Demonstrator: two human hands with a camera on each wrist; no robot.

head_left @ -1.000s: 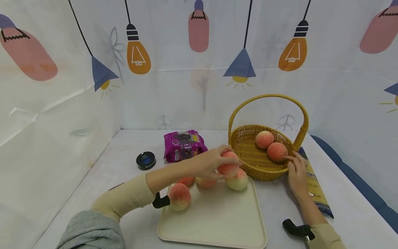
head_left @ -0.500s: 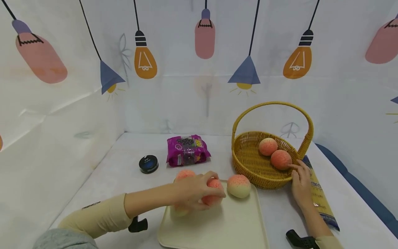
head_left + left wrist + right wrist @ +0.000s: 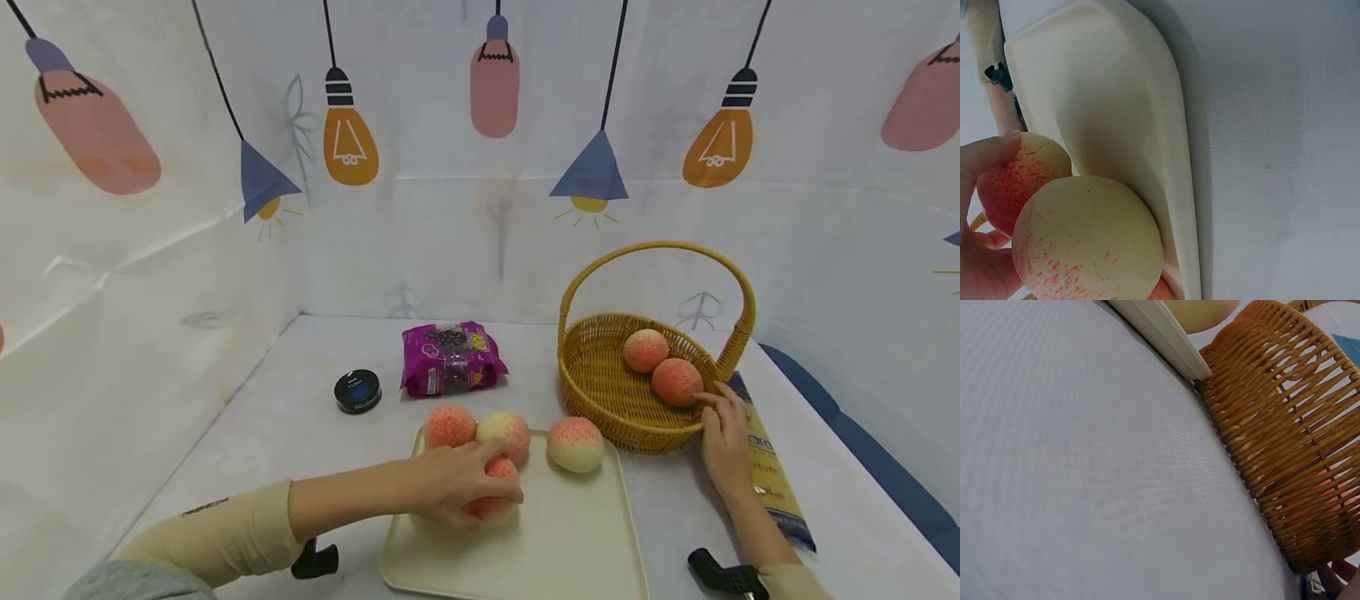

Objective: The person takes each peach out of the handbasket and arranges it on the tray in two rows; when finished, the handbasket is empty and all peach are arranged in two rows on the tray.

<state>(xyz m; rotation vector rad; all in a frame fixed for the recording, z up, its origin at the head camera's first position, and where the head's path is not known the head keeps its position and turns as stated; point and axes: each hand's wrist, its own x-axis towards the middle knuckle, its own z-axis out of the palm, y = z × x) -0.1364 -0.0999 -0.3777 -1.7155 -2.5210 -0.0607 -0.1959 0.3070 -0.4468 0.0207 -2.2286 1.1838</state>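
My left hand (image 3: 453, 485) grips a peach (image 3: 498, 471) over the left part of the cream tray (image 3: 562, 542). In the left wrist view the thumb lies on that peach (image 3: 1035, 162), and another peach (image 3: 1091, 231) sits close beside it, nearer the camera; the hand hides this one in the head view. Along the tray's far side are a red peach (image 3: 448, 426), a paler peach (image 3: 506, 431) and a peach at the right corner (image 3: 575, 446). My right hand (image 3: 726, 442) holds the rim of the wicker basket (image 3: 611, 387), which contains two peaches (image 3: 677, 382).
A purple snack packet (image 3: 453, 360) lies behind the tray, with a round black tin (image 3: 357, 391) to its left. Right of the basket, a yellow and blue packet (image 3: 772, 479) lies partly under the right forearm. The basket's tall handle (image 3: 660, 246) arches above it.
My left hand has carried the peach from beside the basket leftward and lower over the tray. The head view has shifted slightly. My right hand stays at the basket rim.
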